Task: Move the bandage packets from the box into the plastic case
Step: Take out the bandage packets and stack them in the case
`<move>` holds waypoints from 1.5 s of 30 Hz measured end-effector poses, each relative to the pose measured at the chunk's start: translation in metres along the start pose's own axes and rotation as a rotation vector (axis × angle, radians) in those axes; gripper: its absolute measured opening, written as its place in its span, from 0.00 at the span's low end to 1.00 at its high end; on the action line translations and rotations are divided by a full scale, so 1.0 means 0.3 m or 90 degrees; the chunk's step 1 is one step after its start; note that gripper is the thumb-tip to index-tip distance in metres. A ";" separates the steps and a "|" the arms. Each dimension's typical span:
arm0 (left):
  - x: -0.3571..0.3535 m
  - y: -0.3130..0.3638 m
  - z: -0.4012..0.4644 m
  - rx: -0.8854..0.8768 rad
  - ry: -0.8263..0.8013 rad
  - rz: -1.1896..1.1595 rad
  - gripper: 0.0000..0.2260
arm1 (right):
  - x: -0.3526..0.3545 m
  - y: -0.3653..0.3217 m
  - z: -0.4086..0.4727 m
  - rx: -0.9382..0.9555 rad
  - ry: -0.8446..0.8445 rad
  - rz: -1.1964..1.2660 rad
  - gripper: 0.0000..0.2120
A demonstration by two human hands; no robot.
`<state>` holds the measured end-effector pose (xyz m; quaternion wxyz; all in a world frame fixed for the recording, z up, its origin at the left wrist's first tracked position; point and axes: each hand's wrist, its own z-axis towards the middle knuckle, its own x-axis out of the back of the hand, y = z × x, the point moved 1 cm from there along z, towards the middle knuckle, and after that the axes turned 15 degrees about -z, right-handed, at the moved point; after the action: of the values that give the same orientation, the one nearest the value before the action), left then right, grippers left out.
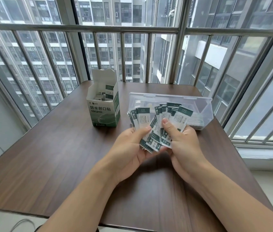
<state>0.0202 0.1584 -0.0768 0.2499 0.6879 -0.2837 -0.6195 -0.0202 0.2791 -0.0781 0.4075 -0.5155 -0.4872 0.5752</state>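
1. nearest the camera, two bare forearms reach forward over a dark brown wooden table [52, 158], whose near edge shows at the bottom of the view.
2. the left hand [130, 144] is curled around the lower left of a fanned bunch of bandage packets [159, 124], its thumb lying across the front of them and its fingers hidden underneath.
3. the right hand [181, 139] grips the lower right of the same bunch, thumb pressed upward on the front of the packets, the other fingers wrapped behind and out of sight.
4. the packets are white with dark green bands and spread out loosely like a hand of cards, held above the table just in front of the plastic case.
5. the clear plastic case [204, 111] sits on the table right behind the hands, lid open and leaning back; a few more packets lie inside at its right end.
6. to the left of the case, and apart from it, stands the green and white box [104, 111], upright with its top flaps open; some packets show inside.
7. beyond the table's far edge runs a metal window railing [82, 29] with upright bars, and through the glass rise tall apartment blocks [125, 52].
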 end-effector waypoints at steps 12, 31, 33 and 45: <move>-0.009 0.003 0.012 -0.024 0.035 -0.032 0.15 | 0.010 0.001 0.023 0.035 0.021 -0.019 0.09; -0.001 -0.009 0.023 -0.080 0.065 0.075 0.11 | 0.008 0.017 0.030 0.077 -0.028 -0.058 0.13; -0.009 -0.009 0.015 -0.062 0.040 0.077 0.12 | 0.003 0.018 0.025 0.081 -0.051 -0.074 0.12; -0.058 0.019 0.011 0.053 0.060 0.094 0.14 | -0.027 0.032 0.027 0.282 -0.180 -0.556 0.14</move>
<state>0.0152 0.1665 -0.0609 0.2795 0.7032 -0.3470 -0.5540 -0.0268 0.2682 -0.0861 0.6393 -0.0819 -0.5738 0.5053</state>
